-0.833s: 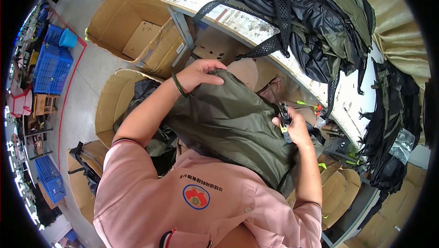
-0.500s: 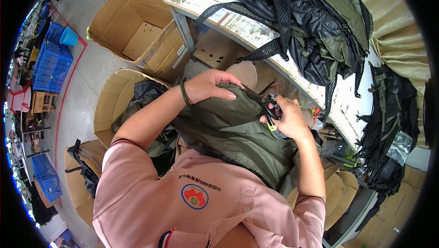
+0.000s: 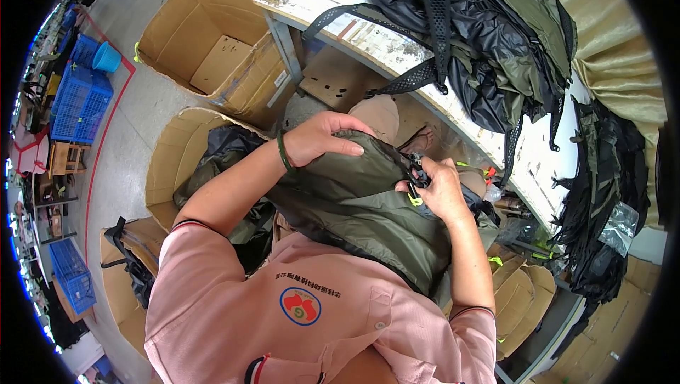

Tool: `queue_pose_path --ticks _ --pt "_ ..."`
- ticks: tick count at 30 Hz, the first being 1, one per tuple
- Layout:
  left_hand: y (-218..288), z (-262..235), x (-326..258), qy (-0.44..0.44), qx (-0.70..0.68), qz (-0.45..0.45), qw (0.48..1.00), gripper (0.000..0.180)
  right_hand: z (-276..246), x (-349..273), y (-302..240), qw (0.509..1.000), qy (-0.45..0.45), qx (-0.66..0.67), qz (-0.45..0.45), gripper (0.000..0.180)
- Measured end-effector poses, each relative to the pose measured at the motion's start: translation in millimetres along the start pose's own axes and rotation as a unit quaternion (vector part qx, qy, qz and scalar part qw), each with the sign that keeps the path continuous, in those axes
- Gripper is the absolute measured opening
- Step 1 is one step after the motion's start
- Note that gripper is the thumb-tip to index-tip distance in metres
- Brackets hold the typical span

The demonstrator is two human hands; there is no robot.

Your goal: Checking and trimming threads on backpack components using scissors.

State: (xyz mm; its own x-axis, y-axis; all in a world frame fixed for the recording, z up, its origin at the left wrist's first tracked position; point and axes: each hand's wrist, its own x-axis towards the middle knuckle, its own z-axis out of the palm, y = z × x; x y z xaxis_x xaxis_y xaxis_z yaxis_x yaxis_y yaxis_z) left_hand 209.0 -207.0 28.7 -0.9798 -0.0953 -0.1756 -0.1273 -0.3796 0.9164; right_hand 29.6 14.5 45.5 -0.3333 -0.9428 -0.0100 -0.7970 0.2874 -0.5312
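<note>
From the head camera, the olive bag (image 3: 354, 200) lies across my lap, below the edge of the worktable (image 3: 538, 150). My left hand (image 3: 322, 137) is pressed flat-fingered over its top fold, pinning the fabric rather than clenching it. My right hand (image 3: 443, 189) pinches the black zipper pull (image 3: 416, 175) at the bag's right edge, with its yellow-green tag (image 3: 413, 200) hanging under my fingers. To do this well, I judge I should keep the fabric taut with the left hand and draw the pull straight along its track, so no cloth catches.
</note>
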Motion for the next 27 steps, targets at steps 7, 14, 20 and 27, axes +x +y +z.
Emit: queue_pose_path --ticks 7,14,20,27 --pt "2.9 3.4 0.5 -0.005 0.018 -0.005 1.0 0.037 -14.6 -0.8 3.8 0.999 -0.04 0.006 -0.001 0.049" --pt "8.8 13.9 7.4 -0.025 0.062 -0.017 0.998 0.038 -45.6 3.9 -6.6 0.996 -0.076 -0.035 -0.027 0.05" --pt "8.9 16.0 10.7 -0.049 0.107 -0.016 0.993 0.037 -53.0 1.1 -4.3 0.992 -0.117 -0.056 -0.002 0.051" --pt "9.3 18.6 12.6 -0.066 0.146 0.006 0.987 0.035 -58.0 -0.7 -8.6 0.992 -0.119 -0.027 -0.009 0.048"
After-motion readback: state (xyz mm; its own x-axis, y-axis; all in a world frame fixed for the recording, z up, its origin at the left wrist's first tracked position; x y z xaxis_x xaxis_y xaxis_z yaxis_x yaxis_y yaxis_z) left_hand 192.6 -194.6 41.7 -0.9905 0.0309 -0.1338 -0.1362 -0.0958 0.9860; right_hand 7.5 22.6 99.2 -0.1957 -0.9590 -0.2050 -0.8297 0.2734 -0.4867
